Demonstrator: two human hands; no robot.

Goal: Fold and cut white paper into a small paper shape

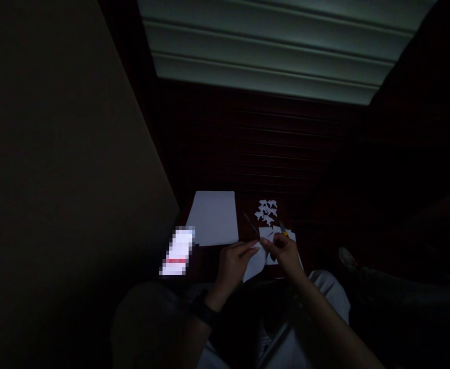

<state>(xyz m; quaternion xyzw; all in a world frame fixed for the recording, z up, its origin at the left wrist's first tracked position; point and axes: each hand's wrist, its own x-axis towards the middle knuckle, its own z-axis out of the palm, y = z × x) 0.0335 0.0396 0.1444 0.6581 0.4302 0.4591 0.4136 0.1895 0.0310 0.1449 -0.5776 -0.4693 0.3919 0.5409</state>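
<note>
My left hand [233, 262] pinches the upper edge of a small white sheet of paper [254, 266]. From the other side, my right hand [285, 252] grips the same sheet near its top corner, and the fingertips of both hands almost meet there. More white paper pieces [264, 232] lie beneath and beside my right hand. Just above its knuckles, partly hidden, is a thin tool with a yellow part [285, 233], perhaps a craft knife. A dark slender tool [249, 221] rests above my fingertips, too dim to name.
Small cut or folded white paper shapes [266, 211] lie in a cluster at the table's far side. A large white sheet [215, 218] is at left, with a lit, blurred-out screen [177, 251] near it. Another person's shoe [347, 258] shows at right.
</note>
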